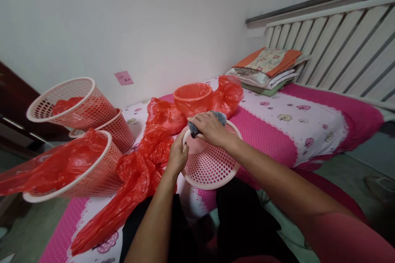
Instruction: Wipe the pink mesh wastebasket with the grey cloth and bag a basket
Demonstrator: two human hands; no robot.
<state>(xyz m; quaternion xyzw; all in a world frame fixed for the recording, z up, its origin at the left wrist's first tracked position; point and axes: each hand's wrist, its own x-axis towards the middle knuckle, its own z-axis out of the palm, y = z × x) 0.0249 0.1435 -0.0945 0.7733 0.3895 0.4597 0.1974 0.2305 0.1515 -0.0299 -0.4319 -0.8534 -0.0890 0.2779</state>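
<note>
A pale pink perforated plastic basket (211,164) is tilted in front of me, its wide mouth turned toward me. My left hand (178,153) grips its rim on the left side, fingers closed around the edge. My right hand (208,126) is wrapped over a dark grey cloth (219,117) and presses it against the basket's upper rim. Just behind stands another basket lined with a red plastic bag (193,95). Crumpled red plastic bags (135,172) lie to the left of the basket in my hands.
Further left are several pink baskets: one (92,176) on its side with red plastic inside, and another (66,107) resting on a third (119,131). Folded bedding (268,68) is stacked at the back right near the radiator (333,45). A pink patterned bedspread (265,137) lies underneath.
</note>
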